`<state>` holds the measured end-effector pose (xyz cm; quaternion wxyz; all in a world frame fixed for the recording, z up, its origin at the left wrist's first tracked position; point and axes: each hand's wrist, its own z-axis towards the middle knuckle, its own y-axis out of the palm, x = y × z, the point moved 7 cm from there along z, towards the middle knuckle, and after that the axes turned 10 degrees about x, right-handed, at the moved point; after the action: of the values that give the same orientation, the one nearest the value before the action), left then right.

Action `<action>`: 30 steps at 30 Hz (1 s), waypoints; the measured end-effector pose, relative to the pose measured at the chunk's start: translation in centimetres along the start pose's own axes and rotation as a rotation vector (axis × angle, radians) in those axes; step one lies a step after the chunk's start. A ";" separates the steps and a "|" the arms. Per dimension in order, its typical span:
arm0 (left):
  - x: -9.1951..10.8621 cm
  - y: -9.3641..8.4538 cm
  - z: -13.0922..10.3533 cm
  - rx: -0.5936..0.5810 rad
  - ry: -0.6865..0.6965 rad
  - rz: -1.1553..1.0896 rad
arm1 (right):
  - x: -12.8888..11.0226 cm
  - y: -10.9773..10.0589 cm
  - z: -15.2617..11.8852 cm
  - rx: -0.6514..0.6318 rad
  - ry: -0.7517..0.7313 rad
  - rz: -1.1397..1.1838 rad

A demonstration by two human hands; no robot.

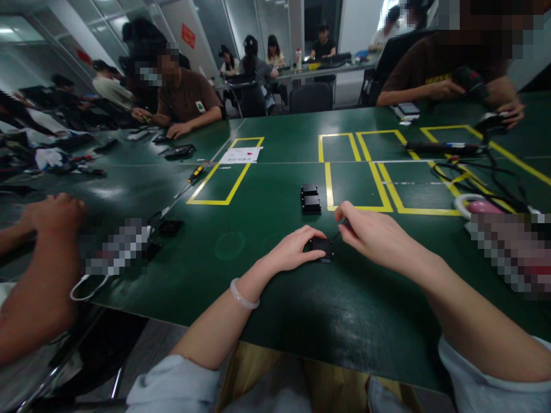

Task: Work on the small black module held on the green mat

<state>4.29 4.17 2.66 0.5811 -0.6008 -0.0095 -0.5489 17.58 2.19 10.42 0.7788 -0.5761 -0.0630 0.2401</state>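
Note:
My left hand (297,248) presses on a small flat black block (322,250) that lies on the green table. Its thumb and fingers grip the block from the left. A thin dark rod-like tool (336,236) is pinched in my right hand (364,232), its lower end slanting down to the block's upper right corner. Most of the tool is hidden by the fingers, so its exact kind does not show. Just beyond my hands stands a pair of similar black blocks (310,199), close together and apart from both hands.
Yellow tape outlines (357,207) mark the green table (275,298). To the left are a yellow-black screwdriver (196,174), a paper sheet (241,155) and a co-worker's forearm (54,252). At right lie black cables (482,178). Co-workers sit across the table.

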 end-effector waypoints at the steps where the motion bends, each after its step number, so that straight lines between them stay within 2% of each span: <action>1: 0.0 0.0 0.0 0.001 0.000 0.000 | 0.0 -0.1 0.0 0.007 0.006 0.000; 8: -0.1 0.0 0.0 0.002 0.003 0.001 | 0.1 0.2 0.2 -0.008 0.011 -0.068; 14: 0.0 0.0 0.0 -0.008 -0.005 0.006 | -0.2 -0.3 0.0 0.017 -0.011 0.000; 20: 0.1 0.0 0.1 -0.013 -0.015 0.017 | 0.0 0.1 0.1 0.002 -0.015 -0.079; 30: 0.0 0.1 0.1 -0.012 -0.005 0.024 | -0.5 -0.2 0.0 0.014 -0.009 -0.048</action>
<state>4.39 4.21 2.60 0.5842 -0.6057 -0.0005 -0.5402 17.21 1.94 10.66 0.7881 -0.5678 -0.0785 0.2244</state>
